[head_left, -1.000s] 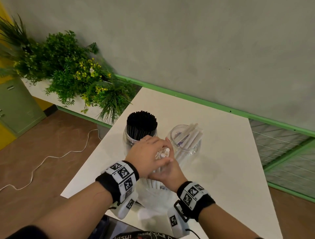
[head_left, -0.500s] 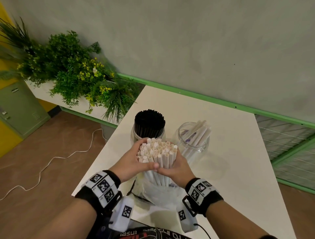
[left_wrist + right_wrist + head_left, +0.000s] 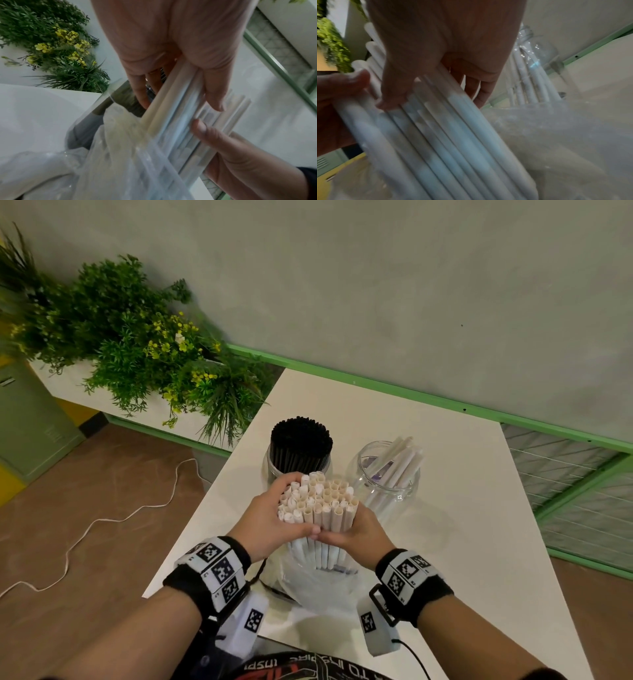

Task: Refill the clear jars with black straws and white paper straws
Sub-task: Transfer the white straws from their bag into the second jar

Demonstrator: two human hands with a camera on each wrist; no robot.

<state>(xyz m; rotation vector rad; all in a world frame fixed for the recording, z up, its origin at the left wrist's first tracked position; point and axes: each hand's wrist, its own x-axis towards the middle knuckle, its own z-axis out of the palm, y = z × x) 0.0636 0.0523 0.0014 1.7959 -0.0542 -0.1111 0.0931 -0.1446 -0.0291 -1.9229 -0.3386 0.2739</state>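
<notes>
Both hands are wrapping the thick bundle of white paper straws (image 3: 317, 505), w/ the left hand (image 3: 270, 520) curling round its left side and the right hand (image 3: 359, 534) round its right side, and the thumbs are nearly meeting at the front. The bundle is standing upright just above the white table (image 3: 445, 508), near the front edge, and its lower ends are sitting inside a crumpled clear plastic bag (image 3: 315, 583). Behind it, the clear glass jar packed w/ black straws (image 3: 300, 445) is looking full already, while the clear glass jar w/ a few white straws (image 3: 387, 474) leaning in it is having plenty of room. I am judging the paper straws to be very light but loose: they are sliding against each other easily, approx. like pencils, and a hard squeeze can flatten the thin tubes. So the hold is best placed around the middle of the bundle, firm and even from both sides, w/ the bottom ends kept level. The bag is soft and probably slippery, so it may be clinging to the straws when they are going up.
</notes>
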